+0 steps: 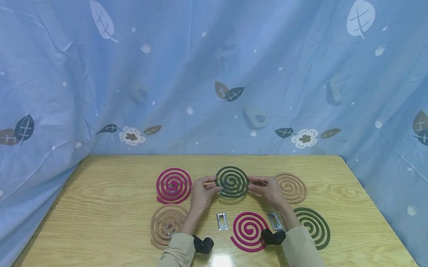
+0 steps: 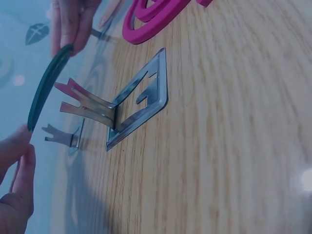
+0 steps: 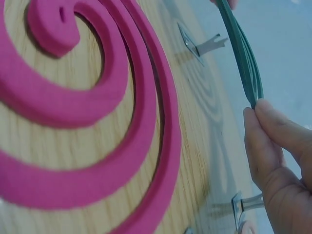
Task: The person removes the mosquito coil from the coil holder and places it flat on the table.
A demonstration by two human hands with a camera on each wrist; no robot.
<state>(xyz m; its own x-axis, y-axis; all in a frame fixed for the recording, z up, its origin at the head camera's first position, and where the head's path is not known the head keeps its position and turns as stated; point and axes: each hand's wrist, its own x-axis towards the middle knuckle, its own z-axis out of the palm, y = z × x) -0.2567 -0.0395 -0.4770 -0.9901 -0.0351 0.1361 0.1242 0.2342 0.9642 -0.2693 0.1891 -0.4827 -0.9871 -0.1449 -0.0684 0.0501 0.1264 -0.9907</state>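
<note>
A dark green mosquito coil (image 1: pixel 232 181) is held up between both hands, above the table and edge-on in both wrist views. My left hand (image 1: pixel 201 195) pinches its left rim between thumb and fingers. On the opposite rim, the right hand (image 1: pixel 271 189) pinches with thumb and fingertips. In the left wrist view, a metal coil stand (image 2: pixel 139 100) with a raised forked tab lies close below the coil, and a second stand (image 2: pixel 63 135) is behind it. The right wrist view shows a forked stand (image 3: pixel 197 45) on the table beside the raised coil.
Left of the hands lie a pink coil (image 1: pixel 173 185) and a tan coil (image 1: pixel 168 225), metal showing through both. Nearer me are a pink coil (image 1: pixel 250 230) and a small stand (image 1: pixel 223 227). A tan coil (image 1: pixel 289 186) and green coil (image 1: pixel 322 229) lie right. A blue curtain (image 1: pixel 190 65) hangs behind.
</note>
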